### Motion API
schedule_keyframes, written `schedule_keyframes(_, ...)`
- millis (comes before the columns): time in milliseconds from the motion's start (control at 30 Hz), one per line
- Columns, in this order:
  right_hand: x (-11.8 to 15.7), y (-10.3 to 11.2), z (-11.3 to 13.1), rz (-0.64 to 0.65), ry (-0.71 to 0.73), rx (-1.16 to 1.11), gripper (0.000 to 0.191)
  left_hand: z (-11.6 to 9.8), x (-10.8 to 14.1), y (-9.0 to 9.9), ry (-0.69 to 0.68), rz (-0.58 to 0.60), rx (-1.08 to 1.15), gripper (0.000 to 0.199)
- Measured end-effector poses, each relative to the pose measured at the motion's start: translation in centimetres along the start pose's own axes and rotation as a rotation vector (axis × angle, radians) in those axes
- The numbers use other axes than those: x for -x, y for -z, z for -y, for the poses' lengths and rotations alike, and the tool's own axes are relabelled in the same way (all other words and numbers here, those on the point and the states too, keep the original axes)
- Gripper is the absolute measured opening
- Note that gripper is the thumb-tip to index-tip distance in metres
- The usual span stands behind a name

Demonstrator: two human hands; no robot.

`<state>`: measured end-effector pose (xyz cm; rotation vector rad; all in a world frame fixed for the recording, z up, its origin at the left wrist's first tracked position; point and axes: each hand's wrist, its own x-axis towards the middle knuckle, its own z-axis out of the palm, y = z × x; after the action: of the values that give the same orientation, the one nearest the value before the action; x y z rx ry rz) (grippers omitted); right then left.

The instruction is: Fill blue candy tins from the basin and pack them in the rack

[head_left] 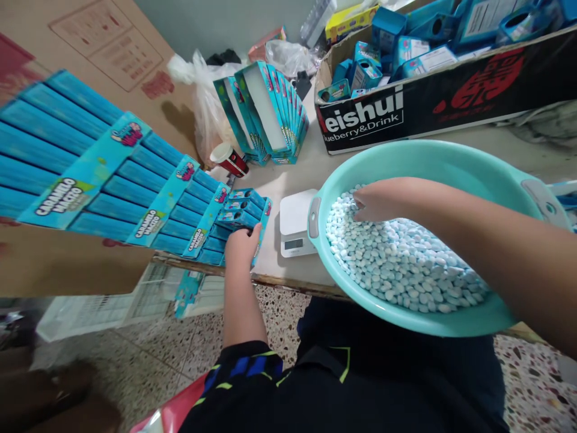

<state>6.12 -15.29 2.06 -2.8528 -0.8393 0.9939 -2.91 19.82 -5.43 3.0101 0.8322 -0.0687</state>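
My left hand [243,243] is at the front of a blue display tray [261,234] on the table's near edge. Its fingers close round a small blue candy box, mostly hidden under them, beside similar boxes [241,207] with round holes in their ends. Deep in a turquoise basin [433,150], my right hand [381,199] curls over small white and pale-blue candies [396,258]; its fingertips are partly hidden among them. Between the hands, a white kitchen scale [297,219] sits with nothing on its plate.
Stacked blue display trays full of boxes [112,162] reach up the left side. Folded-open trays [265,111] stand behind, near a red paper cup [231,159]. At the back right is a black carton [387,114] of loose blue boxes. A white crate [103,304] lies below.
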Motion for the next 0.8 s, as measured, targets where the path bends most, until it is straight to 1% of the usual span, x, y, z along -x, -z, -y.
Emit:
schedule_keyframes(133,0.1,-0.1,0.1,-0.005,0.004,0.007,0.042,-0.2,0.2,-0.4,-0.005,-0.029,0.005,0.057)
schedule_keyframes(300,-0.2,-0.4,-0.2,-0.020,0.014,-0.017,0.042,-0.2,0.4,-0.6,0.011,-0.031,0.051,0.060)
schedule_keyframes(500,-0.4,-0.7,-0.4,-0.034,0.010,-0.038,0.045,0.0,0.2,-0.9,0.044,-0.037,0.122,0.058)
schedule_keyframes(667,-0.2,-0.5,-0.1,-0.023,-0.009,-0.056,0.044,0.0,0.0,-0.7,0.015,0.017,0.139,0.058)
schedule_keyframes(800,-1.1,-0.6,-0.9,-0.039,0.025,-0.044,0.037,0.1,-0.2,-1.0,0.017,0.025,0.151,0.055)
